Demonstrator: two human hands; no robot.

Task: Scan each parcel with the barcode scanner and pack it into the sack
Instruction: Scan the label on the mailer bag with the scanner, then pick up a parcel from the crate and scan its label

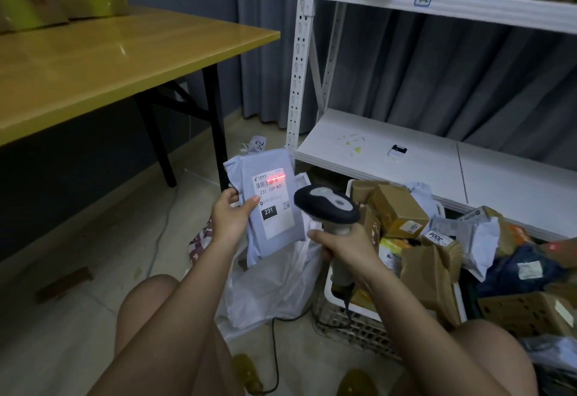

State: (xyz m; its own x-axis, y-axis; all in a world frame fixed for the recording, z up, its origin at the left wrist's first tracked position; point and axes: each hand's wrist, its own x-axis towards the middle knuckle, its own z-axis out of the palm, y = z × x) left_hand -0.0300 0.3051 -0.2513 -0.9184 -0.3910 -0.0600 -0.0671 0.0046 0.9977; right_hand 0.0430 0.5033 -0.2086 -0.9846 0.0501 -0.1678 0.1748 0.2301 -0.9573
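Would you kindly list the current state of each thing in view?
grey parcel: held up in left hand, label facing scanner
barcode scanner: gripped by right hand, red beam on label
white sack: open on floor
crate: heaped with parcels

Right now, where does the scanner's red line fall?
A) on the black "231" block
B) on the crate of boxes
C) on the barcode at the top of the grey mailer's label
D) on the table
C: the red line crosses the barcode at the top of the label on the grey mailer held by the left hand.
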